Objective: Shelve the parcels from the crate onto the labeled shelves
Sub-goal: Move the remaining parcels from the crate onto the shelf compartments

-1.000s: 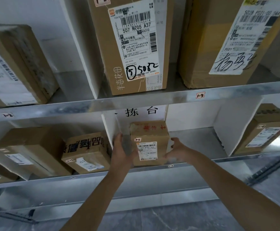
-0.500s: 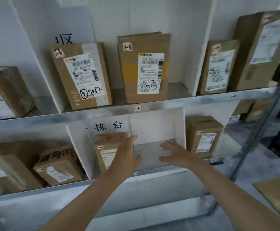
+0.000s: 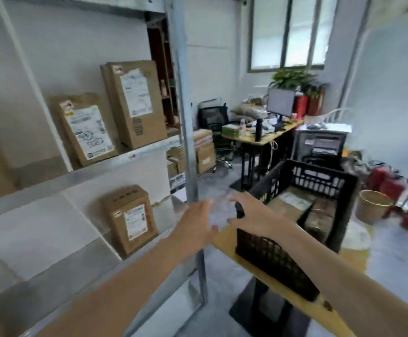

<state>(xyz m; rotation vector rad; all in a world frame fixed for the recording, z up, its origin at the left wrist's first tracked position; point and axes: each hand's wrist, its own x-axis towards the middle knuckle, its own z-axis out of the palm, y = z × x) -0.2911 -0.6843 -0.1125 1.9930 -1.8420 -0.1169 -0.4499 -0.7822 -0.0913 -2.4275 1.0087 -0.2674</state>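
Neither hand held anything: left hand (image 3: 195, 224) had fingers straight and spread, right hand (image 3: 256, 216) had fingers loosely extended. Right hand lay over the near left corner of the crate (image 3: 319, 178); blur hid whether it touched the rim. Left hand hung just left of that corner, before the shelf post (image 3: 186, 132). Parcels (image 3: 292, 203) lay flat inside the crate, one label facing up, presumably for reading before lifting. Crate sat on a wooden table (image 3: 278, 285), likely for arm-height reach. Left of the crate, shelved boxes (image 3: 132, 220) stood upright, labels outward. Judged step: reaching for the next parcel.
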